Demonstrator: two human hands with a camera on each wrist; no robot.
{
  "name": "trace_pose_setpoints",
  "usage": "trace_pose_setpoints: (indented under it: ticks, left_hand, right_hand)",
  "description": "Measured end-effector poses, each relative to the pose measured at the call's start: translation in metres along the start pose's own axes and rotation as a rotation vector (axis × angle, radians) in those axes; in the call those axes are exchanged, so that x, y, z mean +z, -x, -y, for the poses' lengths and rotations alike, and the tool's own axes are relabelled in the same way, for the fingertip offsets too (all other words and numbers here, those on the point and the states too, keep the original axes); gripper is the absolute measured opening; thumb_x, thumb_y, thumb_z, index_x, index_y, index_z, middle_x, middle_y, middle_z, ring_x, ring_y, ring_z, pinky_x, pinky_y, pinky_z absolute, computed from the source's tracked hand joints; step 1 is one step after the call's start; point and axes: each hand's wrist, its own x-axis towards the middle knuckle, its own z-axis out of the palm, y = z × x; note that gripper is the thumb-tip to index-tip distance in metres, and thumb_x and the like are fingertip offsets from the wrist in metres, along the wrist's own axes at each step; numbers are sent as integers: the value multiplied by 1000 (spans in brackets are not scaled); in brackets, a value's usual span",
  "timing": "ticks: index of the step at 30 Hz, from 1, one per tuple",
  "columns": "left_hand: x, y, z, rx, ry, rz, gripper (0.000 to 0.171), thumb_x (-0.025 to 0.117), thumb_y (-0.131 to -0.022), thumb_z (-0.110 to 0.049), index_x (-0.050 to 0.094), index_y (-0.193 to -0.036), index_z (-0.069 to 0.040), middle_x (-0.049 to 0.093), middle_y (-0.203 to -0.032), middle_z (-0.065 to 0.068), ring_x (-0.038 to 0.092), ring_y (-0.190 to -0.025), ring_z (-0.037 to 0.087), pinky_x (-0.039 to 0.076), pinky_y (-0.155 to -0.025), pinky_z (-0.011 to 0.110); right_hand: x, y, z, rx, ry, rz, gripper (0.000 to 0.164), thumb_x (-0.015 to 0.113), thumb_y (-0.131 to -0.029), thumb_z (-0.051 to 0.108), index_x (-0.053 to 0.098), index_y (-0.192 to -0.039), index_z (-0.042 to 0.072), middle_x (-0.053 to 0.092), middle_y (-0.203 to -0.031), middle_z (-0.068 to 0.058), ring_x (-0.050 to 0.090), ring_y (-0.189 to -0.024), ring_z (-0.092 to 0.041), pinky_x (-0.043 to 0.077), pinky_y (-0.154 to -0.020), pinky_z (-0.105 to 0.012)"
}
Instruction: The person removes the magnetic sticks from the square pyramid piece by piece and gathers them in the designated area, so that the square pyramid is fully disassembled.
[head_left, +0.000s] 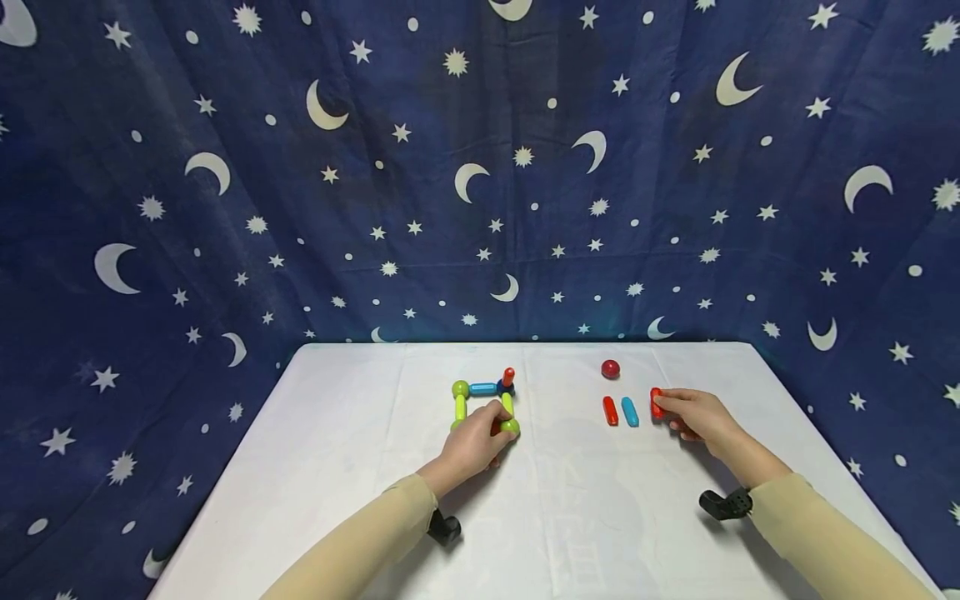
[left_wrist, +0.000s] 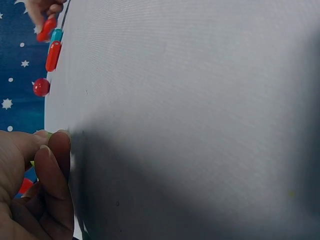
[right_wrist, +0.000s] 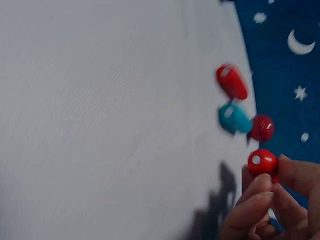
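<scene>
On the white table, a frame of green rods (head_left: 461, 408), a blue rod (head_left: 483, 389), green balls (head_left: 461, 388) and a dark blue ball (head_left: 512, 390) lies left of centre. A red rod (head_left: 508, 377) stands up from the dark blue ball. My left hand (head_left: 471, 443) pinches the green ball (head_left: 511, 427) at the frame's near right corner and partly hides the near side. Farther right, my right hand (head_left: 699, 418) grips a red rod (right_wrist: 262, 162) between thumb and fingers. One end of that rod faces the right wrist camera.
Left of my right hand lie a blue rod (head_left: 630, 412) and another red rod (head_left: 611, 411). A dark red ball (head_left: 611, 369) sits behind them. A dark blue curtain (head_left: 420, 167) with moons and stars hangs beyond the table (head_left: 570, 533).
</scene>
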Motion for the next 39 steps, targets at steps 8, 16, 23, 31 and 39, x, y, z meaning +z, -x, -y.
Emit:
trace_pose_setpoints:
  ticks: [8,16,23,31,39]
  left_hand:
    - [0,1,-1,0,-1,-2,22,73,-98,-20,60,-114,-15,60,-92,-2,60,-48,10,51,-46,28]
    - [0,1,0,4,6,-6,22,73,-97,-20,59,-114,-15,61,-93,-1,59,-47,10,50,-47,28]
    - [-1,1,0,-5,5,-1,23,73,-97,-20,59,-115,-15,60,-92,-2,60,-48,11,50,-47,29]
    - [0,1,0,-11,-3,-8,23,73,-97,-20,59,-115,-14,60,-91,-2,59,-47,11,50,-46,29]
    - [0,2,0,-14,-1,-7,24,73,-98,-21,59,-116,-15,60,-92,-2,60,-47,10,51,-47,28]
  right_hand:
    - [3,-3,-9,-49,126,-16,59,66,-100,30,51,-139,-12,62,-90,-9,55,-75,-21,49,-62,-32]
    - [8,-4,-3,-43,166,-38,55,67,-99,28,55,-137,-10,61,-92,-10,54,-76,-22,49,-62,-33]
    - [13,-7,-5,-65,178,-56,54,67,-99,29,56,-135,-10,59,-86,-8,54,-73,-22,48,-59,-32]
    - [16,-9,-8,-65,177,-84,54,69,-98,32,58,-133,-8,60,-89,-9,54,-74,-23,48,-58,-33]
    - [18,-9,-10,-84,182,-105,51,68,-99,32,61,-132,-6,60,-89,-9,53,-75,-23,48,-57,-33]
